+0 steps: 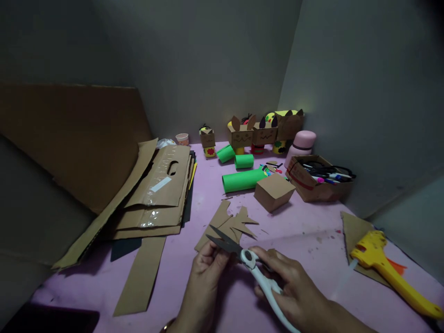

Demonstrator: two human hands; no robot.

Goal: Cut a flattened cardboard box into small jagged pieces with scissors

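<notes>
My right hand is wrapped round the white handles of a pair of scissors. The dark blades stand a little apart and point up and left. Close under them, my left hand is closed in a pinch; whatever its fingertips hold is hidden behind the blades and fingers. Just beyond the blades lie cut cardboard scraps, some with pointed ends. A small brown bit shows behind my right fingers, too covered to name.
Flattened cardboard is stacked at left, a cardboard strip before it. Green paper tubes, a small cardboard box and a pen box stand beyond. A yellow glue gun lies right; cardboard-faced figures line the back.
</notes>
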